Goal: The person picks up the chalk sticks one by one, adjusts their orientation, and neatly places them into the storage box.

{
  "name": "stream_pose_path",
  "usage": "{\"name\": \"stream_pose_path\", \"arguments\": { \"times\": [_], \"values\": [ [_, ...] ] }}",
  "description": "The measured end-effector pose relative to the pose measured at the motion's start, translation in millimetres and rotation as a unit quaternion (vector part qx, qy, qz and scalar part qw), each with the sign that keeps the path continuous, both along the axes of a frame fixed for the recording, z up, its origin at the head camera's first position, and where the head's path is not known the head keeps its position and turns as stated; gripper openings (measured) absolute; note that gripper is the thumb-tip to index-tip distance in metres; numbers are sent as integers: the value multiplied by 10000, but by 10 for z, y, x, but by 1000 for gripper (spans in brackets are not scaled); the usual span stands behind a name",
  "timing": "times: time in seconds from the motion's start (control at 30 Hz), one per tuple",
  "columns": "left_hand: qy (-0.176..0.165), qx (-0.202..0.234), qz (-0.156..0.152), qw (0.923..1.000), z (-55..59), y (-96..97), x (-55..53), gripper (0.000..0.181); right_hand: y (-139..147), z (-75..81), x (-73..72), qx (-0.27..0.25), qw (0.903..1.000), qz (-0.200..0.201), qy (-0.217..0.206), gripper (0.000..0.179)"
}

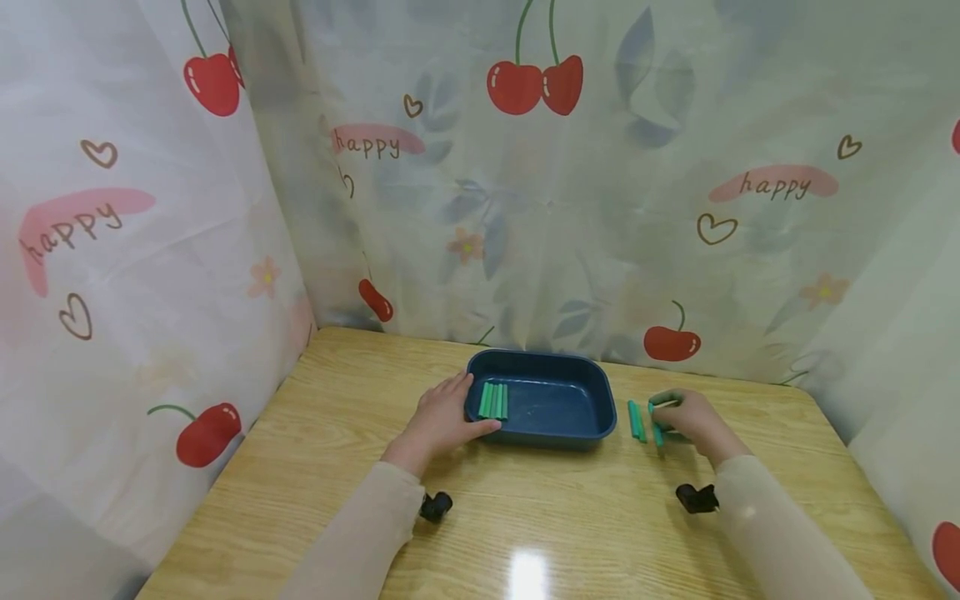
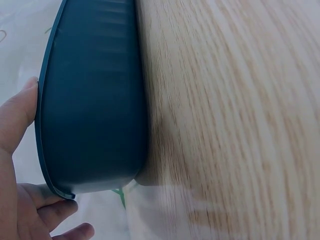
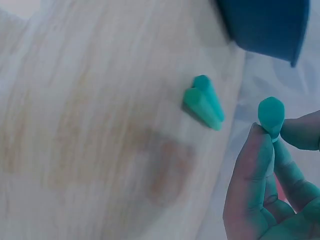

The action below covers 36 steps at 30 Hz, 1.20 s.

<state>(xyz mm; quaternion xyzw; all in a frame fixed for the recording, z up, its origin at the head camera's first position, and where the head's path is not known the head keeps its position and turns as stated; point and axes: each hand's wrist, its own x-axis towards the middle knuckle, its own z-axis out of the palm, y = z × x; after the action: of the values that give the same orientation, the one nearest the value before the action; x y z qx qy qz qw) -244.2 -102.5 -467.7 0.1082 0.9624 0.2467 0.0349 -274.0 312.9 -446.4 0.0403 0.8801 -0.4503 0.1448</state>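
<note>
A dark blue rectangular tray (image 1: 555, 437) stands toward the back of the table, with several short green sticks (image 1: 493, 401) lined up inside its left end. My left hand (image 1: 446, 417) holds the tray's left front corner, its thumb along the front rim and the fingers at the left side. In the left wrist view the fingers (image 2: 52, 212) bend at the rim. To the right of the tray my right hand (image 1: 690, 421) pinches one green stick (image 3: 271, 115) between thumb and fingertips. Two more green sticks (image 3: 204, 102) lie side by side on the table, between that hand and the tray.
The wooden table (image 1: 585, 517) runs back to a hanging curtain (image 1: 555, 208) printed with cherries, close behind the tray. Similar cloth hangs at both sides. A black camera mount (image 1: 435, 506) shows at the left wrist, and another black mount (image 1: 697, 498) at the right.
</note>
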Motion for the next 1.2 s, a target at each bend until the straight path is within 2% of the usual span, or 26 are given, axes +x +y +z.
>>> {"name": "stream_pose_path", "arguments": {
  "times": [0.3, 0.73, 0.97, 1.2],
  "values": [
    [-10, -55, 2, 10000, -6, 7, -10, 104, -75, 213, 63, -625, 9980, -94, 92, 51],
    [-5, -104, 22, 9999, -22, 13, -24, 104, -221, 406, 44, -935, 9952, 57, 276, 52],
    [-46, -133, 63, 9999, -11, 11, -21, 104, -316, 561, 14, -1354, 9898, 117, 420, 52],
    [22, -77, -13, 10000, -8, 13, -14, 104, -460, 661, -4, -1765, 9835, 109, 378, 53]
  ]
}}
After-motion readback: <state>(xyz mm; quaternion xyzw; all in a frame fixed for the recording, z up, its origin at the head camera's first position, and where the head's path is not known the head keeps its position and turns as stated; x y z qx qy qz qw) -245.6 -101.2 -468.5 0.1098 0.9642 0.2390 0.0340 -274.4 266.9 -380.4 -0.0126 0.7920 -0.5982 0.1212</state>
